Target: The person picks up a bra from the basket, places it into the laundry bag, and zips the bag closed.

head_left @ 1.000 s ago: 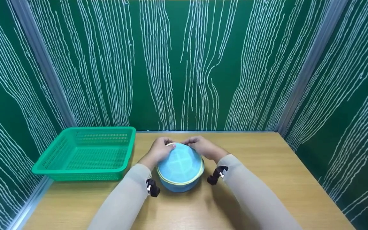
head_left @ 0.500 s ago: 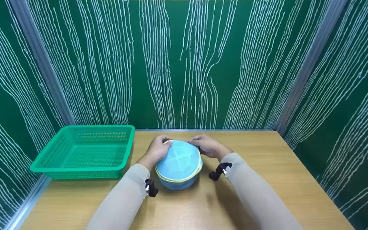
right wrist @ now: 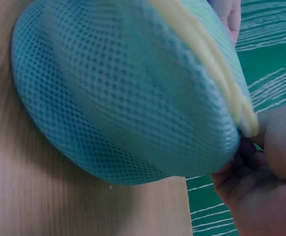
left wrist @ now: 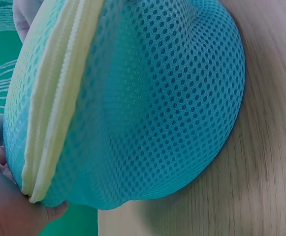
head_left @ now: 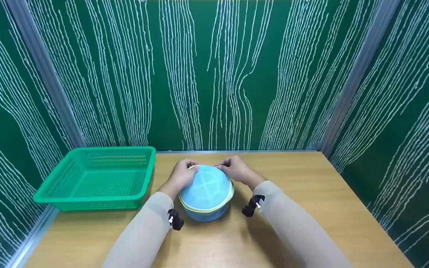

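A round blue mesh laundry bag (head_left: 206, 188) with a yellow zipper band (left wrist: 59, 93) stands on the table, its lid facing up. At the far left of its rim, my left hand (head_left: 182, 174) pinches the edge, thumb on the lid and fingers behind. My right hand (head_left: 237, 170) pinches the rim's far right part with thumb and fingers. In the right wrist view, the right fingertips (right wrist: 253, 160) are by the end of the yellow band. What exactly they pinch there is partly hidden. The mesh wall looks dented in the left wrist view.
A green plastic basket (head_left: 91, 203) with perforated walls sits on the left of the wooden table (head_left: 296, 178). Green panels (head_left: 229, 74) with white wavy lines rise behind the table and at both sides.
My right hand has shifted briefly right along the rim and then back left. My left hand keeps its grip at the far left, and the bag stays nearly in place.
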A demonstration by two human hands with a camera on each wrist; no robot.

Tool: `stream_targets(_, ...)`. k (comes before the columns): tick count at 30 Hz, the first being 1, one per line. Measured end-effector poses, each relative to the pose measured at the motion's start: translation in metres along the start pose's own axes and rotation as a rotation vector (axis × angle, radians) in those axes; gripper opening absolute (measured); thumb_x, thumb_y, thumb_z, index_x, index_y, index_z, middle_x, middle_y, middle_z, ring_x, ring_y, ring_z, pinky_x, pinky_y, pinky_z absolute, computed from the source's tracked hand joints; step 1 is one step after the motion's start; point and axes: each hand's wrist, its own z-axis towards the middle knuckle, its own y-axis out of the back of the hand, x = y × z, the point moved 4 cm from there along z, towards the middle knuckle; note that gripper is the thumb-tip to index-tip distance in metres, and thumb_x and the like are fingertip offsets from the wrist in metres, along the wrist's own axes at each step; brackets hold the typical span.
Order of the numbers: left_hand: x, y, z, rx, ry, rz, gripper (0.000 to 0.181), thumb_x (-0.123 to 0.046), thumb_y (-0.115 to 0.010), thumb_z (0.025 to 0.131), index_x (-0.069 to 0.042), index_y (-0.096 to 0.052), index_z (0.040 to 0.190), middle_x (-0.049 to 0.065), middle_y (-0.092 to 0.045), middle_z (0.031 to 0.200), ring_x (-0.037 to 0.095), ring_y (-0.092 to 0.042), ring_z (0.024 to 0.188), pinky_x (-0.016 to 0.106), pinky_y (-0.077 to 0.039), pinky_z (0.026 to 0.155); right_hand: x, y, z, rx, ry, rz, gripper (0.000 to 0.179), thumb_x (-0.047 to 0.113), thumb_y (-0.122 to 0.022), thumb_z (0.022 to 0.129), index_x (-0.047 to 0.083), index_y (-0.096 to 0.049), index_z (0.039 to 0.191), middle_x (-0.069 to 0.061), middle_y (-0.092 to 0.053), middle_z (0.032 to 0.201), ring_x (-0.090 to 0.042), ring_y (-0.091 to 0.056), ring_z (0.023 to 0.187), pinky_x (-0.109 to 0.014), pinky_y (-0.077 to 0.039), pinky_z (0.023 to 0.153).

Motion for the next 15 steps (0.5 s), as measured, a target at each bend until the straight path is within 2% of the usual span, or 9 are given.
stream_targets(6, 0.0014, 0.0003, 0.0026, -0.022, -0.032, -0.015, 0.021, -0.016, -0.062, 0.118, -0.004, -0.074, 0.13, 0.017, -0.072, 0.136, 0.033, -0.065, 0.133, 0.053, -0.051, 0.122, 0.0083, -0.0046, -0.0013, -0.058, 0.041, -0.062, 0.018, 0.013, -0.066, 0.115, 0.007, -0.084, 0.114, -0.01, -0.082, 0.111, -0.017, -0.07, 0.098, -0.032, -0.062, 0.087)
stream_targets(10, 0.0033, 0.0014, 0.001, -0.018, -0.01, -0.018, 0.023, -0.017, -0.059, 0.119, -0.004, -0.073, 0.132, 0.017, -0.071, 0.138, 0.034, -0.064, 0.135, 0.054, -0.051, 0.123, 0.0079, -0.005, -0.0038, -0.079, 0.035, -0.056, 0.017, 0.011, -0.065, 0.115, 0.007, -0.081, 0.111, -0.009, -0.079, 0.108, -0.017, -0.069, 0.096, -0.031, -0.063, 0.085)
stream_targets(15, 0.0081, 0.006, -0.0007, -0.056, 0.016, -0.015, 0.024, -0.016, -0.058, 0.119, -0.004, -0.072, 0.133, 0.017, -0.071, 0.139, 0.034, -0.065, 0.137, 0.054, -0.051, 0.123, 0.0046, -0.0024, -0.0073, -0.109, 0.051, -0.046, 0.018, 0.009, -0.065, 0.115, 0.005, -0.081, 0.109, -0.01, -0.078, 0.105, -0.017, -0.067, 0.093, -0.03, -0.059, 0.08)
